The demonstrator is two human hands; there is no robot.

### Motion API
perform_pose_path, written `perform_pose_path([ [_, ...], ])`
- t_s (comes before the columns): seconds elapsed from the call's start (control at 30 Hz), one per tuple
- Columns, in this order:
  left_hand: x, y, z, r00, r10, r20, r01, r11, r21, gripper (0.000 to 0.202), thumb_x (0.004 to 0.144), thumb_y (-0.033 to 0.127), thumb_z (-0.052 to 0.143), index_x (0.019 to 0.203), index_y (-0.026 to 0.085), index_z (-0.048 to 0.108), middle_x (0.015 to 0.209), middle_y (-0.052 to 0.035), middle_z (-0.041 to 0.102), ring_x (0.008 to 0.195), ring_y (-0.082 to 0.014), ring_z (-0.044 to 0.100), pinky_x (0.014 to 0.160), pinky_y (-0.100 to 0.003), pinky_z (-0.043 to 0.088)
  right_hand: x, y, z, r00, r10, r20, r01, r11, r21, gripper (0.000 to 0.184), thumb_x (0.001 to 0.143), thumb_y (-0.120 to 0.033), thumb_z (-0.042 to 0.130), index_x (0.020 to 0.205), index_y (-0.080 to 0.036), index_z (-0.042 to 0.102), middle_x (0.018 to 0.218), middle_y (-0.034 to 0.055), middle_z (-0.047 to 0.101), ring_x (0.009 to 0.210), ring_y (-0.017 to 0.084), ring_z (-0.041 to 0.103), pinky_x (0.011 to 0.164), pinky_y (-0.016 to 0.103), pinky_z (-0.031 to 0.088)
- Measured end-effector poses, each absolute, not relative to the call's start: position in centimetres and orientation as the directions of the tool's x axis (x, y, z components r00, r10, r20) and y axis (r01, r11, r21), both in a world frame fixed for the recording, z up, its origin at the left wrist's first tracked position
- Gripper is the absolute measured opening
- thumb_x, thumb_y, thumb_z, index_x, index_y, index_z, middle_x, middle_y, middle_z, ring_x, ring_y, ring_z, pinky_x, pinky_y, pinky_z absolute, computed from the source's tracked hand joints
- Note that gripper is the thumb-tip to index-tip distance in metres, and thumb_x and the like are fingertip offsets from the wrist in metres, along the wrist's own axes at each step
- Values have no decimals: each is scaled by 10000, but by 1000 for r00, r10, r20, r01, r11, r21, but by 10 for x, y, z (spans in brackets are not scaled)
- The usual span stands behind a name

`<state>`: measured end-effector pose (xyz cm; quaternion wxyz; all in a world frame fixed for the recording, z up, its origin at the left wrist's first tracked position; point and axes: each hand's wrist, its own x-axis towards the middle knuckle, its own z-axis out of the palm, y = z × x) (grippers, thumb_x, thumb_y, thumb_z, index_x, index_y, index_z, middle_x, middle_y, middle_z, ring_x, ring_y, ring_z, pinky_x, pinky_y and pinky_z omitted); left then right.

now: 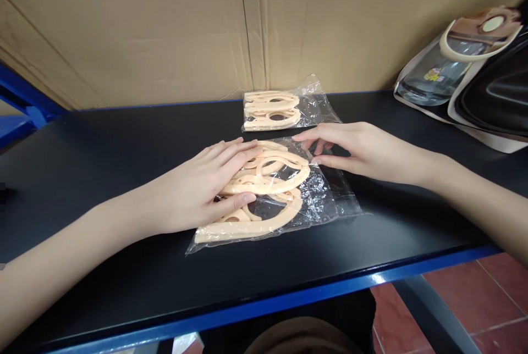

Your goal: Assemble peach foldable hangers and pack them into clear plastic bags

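Observation:
A clear plastic bag (322, 200) lies flat on the black tabletop, holding several cream plastic pieces (284, 178) with curved loops that look like folding clothes hangers. My left hand (210, 183) rests palm down over the left part of these pieces, its fingers stretched out and the thumb apart. At the bag's upper right side is my right hand (342, 148), thumb and fingers spread with a gap between them. Its fingertips are at the film; whether they touch it I cannot tell. Behind lies a second clear bag (313, 104) with similar cream pieces (272, 110).
Brown cardboard (165, 29) stands along the table's back edge. A clear water bottle (437, 71) with a cream handle lies at the far right beside a black bag (495, 95) with a pale strap. A blue edge (289, 299) runs along the table's front.

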<state>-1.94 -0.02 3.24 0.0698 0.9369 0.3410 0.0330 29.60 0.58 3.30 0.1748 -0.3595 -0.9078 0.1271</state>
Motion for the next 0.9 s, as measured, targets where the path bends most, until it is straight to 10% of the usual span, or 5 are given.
perform_pose_path([
  [0.9,-25,0,26,781,624,15,615,-774,150,673,1014,503,322,1617,238,185,1688,-36,197,1558,-300,151,1269,-530,154,300,13,31,-542,827,148,799,562,-216,485,939,-440,567,1380,-239,562,988,34,725,832,207,659,714,315,455],
])
